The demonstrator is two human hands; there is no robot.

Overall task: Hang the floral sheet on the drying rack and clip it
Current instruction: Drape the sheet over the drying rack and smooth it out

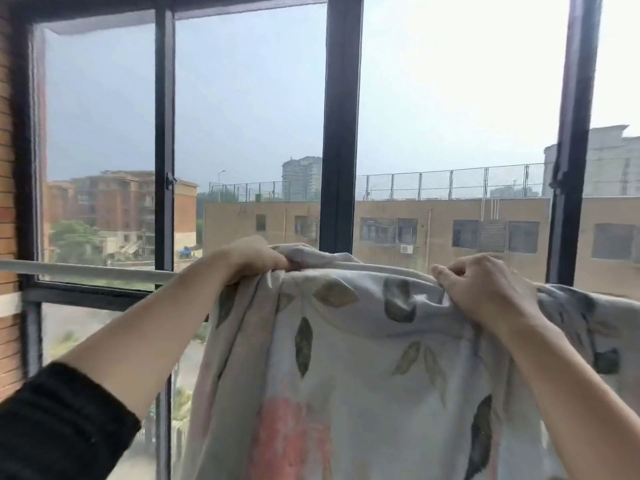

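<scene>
The floral sheet [346,358], pale with olive leaves and a pink patch, drapes over the drying rack's grey horizontal rail [86,270] in front of the window. My left hand [256,256] grips a bunched fold of the sheet at the rail. About a forearm's length to the right, my right hand [485,289] pinches the sheet's top edge. The rail is bare to the left of my left hand and hidden under cloth to the right. No clip is in view.
A dark-framed window [341,133] stands right behind the rail, with upright bars left, middle and right. A brick wall [7,202] closes the left side. Buildings lie outside the glass.
</scene>
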